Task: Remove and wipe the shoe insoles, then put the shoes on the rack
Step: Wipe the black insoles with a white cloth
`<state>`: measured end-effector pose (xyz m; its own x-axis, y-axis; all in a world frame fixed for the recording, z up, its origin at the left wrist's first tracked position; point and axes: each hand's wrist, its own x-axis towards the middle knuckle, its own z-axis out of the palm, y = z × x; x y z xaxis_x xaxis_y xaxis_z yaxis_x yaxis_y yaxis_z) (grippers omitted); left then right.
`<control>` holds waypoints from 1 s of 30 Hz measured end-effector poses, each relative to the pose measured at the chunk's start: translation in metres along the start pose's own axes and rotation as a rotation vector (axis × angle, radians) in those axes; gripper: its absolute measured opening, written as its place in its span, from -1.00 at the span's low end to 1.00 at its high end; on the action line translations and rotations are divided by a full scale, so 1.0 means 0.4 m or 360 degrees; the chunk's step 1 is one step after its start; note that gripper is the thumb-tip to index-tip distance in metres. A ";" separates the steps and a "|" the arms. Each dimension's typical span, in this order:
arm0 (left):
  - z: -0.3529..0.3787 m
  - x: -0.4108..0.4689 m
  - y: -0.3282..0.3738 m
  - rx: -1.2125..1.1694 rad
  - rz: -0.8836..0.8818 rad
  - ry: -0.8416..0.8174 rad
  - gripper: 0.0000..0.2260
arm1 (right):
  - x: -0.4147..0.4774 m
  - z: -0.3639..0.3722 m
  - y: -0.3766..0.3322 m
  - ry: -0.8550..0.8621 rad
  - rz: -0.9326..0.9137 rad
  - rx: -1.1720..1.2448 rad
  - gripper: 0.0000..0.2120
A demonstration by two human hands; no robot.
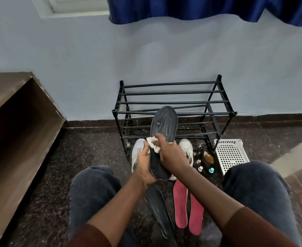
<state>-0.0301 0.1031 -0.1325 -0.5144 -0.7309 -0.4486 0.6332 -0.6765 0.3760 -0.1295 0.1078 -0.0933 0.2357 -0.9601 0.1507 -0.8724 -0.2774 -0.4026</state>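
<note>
From the head camera I see my left hand (145,165) curled around the heel end of a dark insole (161,132), gripping it from below so that the toe end rises tilted up and away, in front of the black shoe rack (173,111). My right hand (171,154) is closed over a white cloth (153,144), pressing it against the insole's middle, just above the left hand's hold. Behind my hands, two white shoes (137,152) stand on the speckled floor (93,148) at the rack's foot, one on each side of the insole. Nearer me, between my knees, a second dark insole (157,209) lies flat, with two pink insoles (181,207) just beside it. A white perforated basket (231,154) sits to the right of the rack, with small bottles (205,169) between.
</note>
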 end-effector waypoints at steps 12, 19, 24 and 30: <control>-0.034 0.023 0.045 -0.0182 0.0101 -0.0026 -0.16 | -0.077 0.030 -0.013 0.0197 -0.0356 0.0125 -0.69; -0.025 0.027 0.024 -0.0061 0.0049 0.0071 -0.37 | 0.067 0.012 -0.015 -0.0038 0.0047 0.0077 -0.55; -0.049 0.044 0.036 -0.0111 0.0043 0.0081 -0.34 | 0.033 0.038 -0.003 -0.0026 0.0025 0.0290 -0.52; -0.078 0.065 0.045 -0.0239 0.0091 -0.0033 -0.10 | -0.091 0.044 -0.014 -0.0086 -0.0039 0.0609 -0.63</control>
<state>-0.0142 0.0746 -0.1626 -0.4862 -0.7705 -0.4123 0.7402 -0.6139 0.2743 -0.1255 0.1435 -0.1125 0.2856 -0.9507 0.1205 -0.6455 -0.2838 -0.7090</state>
